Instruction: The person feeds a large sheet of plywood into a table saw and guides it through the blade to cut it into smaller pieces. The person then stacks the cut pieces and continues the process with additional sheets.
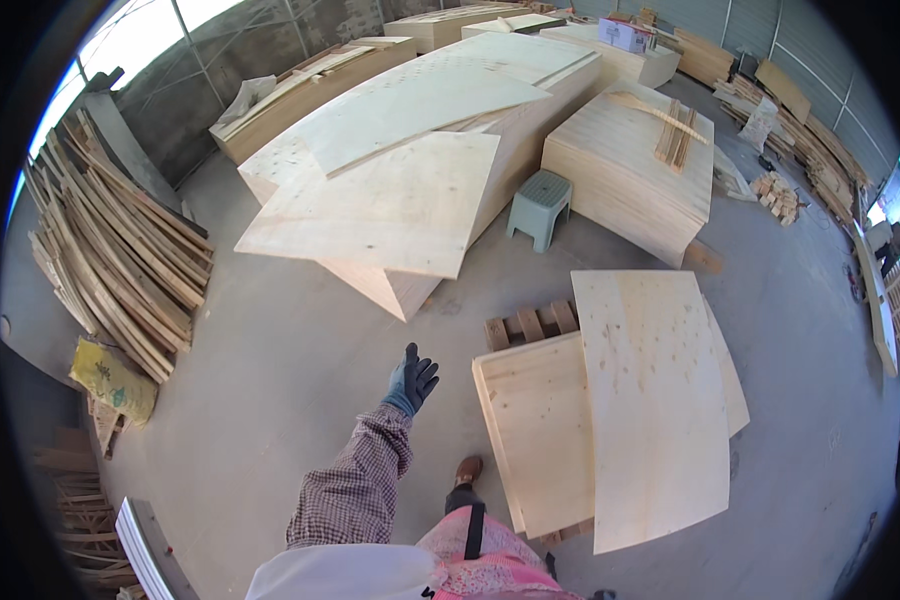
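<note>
My left hand [411,382], in a blue and dark grey glove, reaches out over the concrete floor with its fingers apart and nothing in them. The nearest things to it are a low stack of plywood sheets [532,430] to its right and the sheet corner of a large stack ahead. On the low stack a pale plywood sheet [655,410] lies askew, overhanging the right side. Part of a wooden pallet [531,325] shows at the low stack's far edge. My right hand is not in view.
Ahead rises a large plywood stack with a loose sheet [390,205] on top. A grey-green plastic stool [542,205] stands beside another stack [620,170]. Long wooden strips [120,240] lean at the left, near a yellow sack [115,378]. Someone [885,240] is at the far right.
</note>
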Tool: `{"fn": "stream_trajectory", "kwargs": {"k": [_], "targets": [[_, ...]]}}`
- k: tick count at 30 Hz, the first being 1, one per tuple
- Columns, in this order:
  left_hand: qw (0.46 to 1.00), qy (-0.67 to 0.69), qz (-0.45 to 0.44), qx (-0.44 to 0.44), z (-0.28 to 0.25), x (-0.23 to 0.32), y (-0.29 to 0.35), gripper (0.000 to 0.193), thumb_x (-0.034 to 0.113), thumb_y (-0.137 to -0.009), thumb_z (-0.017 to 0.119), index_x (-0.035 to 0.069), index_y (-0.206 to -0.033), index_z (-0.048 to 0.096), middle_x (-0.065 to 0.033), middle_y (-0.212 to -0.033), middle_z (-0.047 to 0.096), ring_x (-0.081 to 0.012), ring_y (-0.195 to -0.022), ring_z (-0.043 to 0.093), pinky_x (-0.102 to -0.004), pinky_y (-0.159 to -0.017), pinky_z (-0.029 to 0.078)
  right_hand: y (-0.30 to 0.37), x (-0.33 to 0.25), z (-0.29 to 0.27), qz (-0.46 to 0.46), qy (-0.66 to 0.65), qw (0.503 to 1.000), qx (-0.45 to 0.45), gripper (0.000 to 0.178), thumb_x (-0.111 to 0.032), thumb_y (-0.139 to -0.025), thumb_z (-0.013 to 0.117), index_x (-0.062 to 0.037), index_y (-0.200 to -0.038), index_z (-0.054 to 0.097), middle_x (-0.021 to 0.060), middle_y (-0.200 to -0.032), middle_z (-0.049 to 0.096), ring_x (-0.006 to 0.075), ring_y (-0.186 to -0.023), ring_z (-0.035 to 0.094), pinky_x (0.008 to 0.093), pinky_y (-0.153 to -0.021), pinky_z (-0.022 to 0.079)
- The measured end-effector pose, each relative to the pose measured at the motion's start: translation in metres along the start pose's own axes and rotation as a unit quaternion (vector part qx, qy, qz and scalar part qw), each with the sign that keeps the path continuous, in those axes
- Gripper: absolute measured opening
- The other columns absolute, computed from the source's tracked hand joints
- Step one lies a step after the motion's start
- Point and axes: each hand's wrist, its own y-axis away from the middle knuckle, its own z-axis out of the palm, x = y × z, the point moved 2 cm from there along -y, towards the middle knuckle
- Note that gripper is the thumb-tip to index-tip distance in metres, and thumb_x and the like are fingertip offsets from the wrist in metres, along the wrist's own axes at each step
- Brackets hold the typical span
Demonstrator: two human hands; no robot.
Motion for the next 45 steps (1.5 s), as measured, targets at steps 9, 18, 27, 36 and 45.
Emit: {"fn": "stream_trajectory", "kwargs": {"k": [9,18,27,36,45], "targets": [[0.99,0.131,0.025,-0.053,0.079,0.086,-0.217,0.06,0.048,-0.083,0.059,0.012,-0.129,0.042,-0.0109,-0.13,0.047,-0.0267,-0.116,0.049,-0.0438,-0.091,0.047,0.075,-0.266,0.17,-0.21,0.026,0.977,0.024,0.024,-0.016,-0.09,0.053,-0.0027,-0.109,0.059,0.0114,-0.092,0.065,0.0172,-0.077,0.063,0.0284,-0.071,0.051],[0.961,0.247,0.101,0.069,0.047,0.112,-0.211,0.046,0.031,-0.077,0.073,0.009,-0.11,0.05,-0.0063,-0.102,0.058,-0.0219,-0.091,0.059,-0.038,-0.077,0.053,0.062,-0.326,0.228,-0.208,0.017,0.977,-0.04,0.03,-0.027,-0.091,0.052,-0.0049,-0.111,0.058,0.0093,-0.087,0.067,0.0132,-0.07,0.061,0.0248,-0.06,0.048],[0.964,0.253,0.01,0.083,-0.047,0.068,0.023,0.035,0.021,-0.083,0.066,0.003,-0.109,0.053,-0.0094,-0.101,0.061,-0.0242,-0.089,0.062,-0.0399,-0.076,0.055,0.037,-0.477,0.354,-0.111,-0.021,0.965,-0.237,0.051,-0.045,-0.088,0.053,-0.0116,-0.124,0.043,0.0118,-0.116,0.053,0.0285,-0.106,0.053,0.0446,-0.088,0.046],[0.959,0.221,-0.171,-0.056,-0.027,-0.03,0.113,0.049,0.027,-0.088,0.058,0.002,-0.127,0.043,-0.0117,-0.118,0.054,-0.0229,-0.111,0.053,-0.037,-0.095,0.045,0.031,-0.56,0.425,-0.11,-0.106,0.927,-0.343,0.059,-0.046,-0.089,0.052,-0.0088,-0.133,0.037,0.0101,-0.131,0.046,0.0271,-0.118,0.046,0.0411,-0.095,0.043],[0.961,0.2,0.182,-0.061,-0.163,0.186,0.007,0.064,0.057,-0.088,0.039,0.006,-0.126,0.046,-0.01,-0.117,0.057,-0.0263,-0.104,0.056,-0.0387,-0.087,0.047,0.074,-0.598,0.403,-0.183,-0.067,0.928,-0.318,0.055,-0.041,-0.09,0.052,-0.0016,-0.127,0.043,0.0127,-0.122,0.053,0.0255,-0.107,0.055,0.0359,-0.09,0.047]]}}
